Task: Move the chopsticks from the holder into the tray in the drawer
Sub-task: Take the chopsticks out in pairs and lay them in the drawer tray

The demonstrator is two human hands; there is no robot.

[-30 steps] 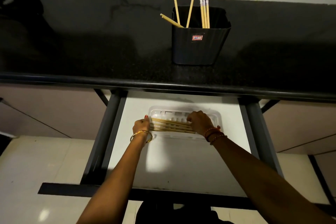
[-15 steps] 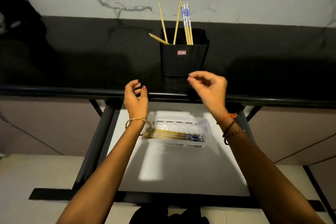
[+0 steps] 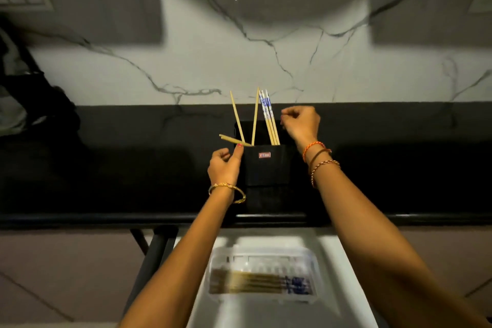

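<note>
A: On the black table (image 3: 106, 173), near its front edge, stands the black holder (image 3: 266, 165). Contents?

B: Plain wooden chopsticks (image 3: 255, 117) stand in it, one leaning left, one near upright. A blue-patterned pair (image 3: 268, 117) leans at the holder's right side. One more plain chopstick (image 3: 232, 139) lies tilted low across the holder's left rim, its tip pointing out left.

A: Left hand (image 3: 225, 166)?

B: Just left of the holder, fingers curled. The thumb tip reaches up to the low chopstick at the rim; contact looks likely, but I cannot tell if the grip has closed on it. A gold bangle (image 3: 227, 190) sits on that wrist.

A: Right hand (image 3: 302, 125)?

B: At the holder's upper right corner, just beside the blue-patterned pair, not touching it. Fingers loosely curled, grip holding nothing. Thread bracelets (image 3: 319, 158) on the wrist.

A: Tray?

B: Below the holder, in front of the table edge, the white drawer (image 3: 343, 274) is pulled out. A clear tray (image 3: 262, 255) lies in it, blurred. Several chopsticks (image 3: 255, 281) lie flat inside, side by side, lengthwise left to right, blue ends to the right.
</note>
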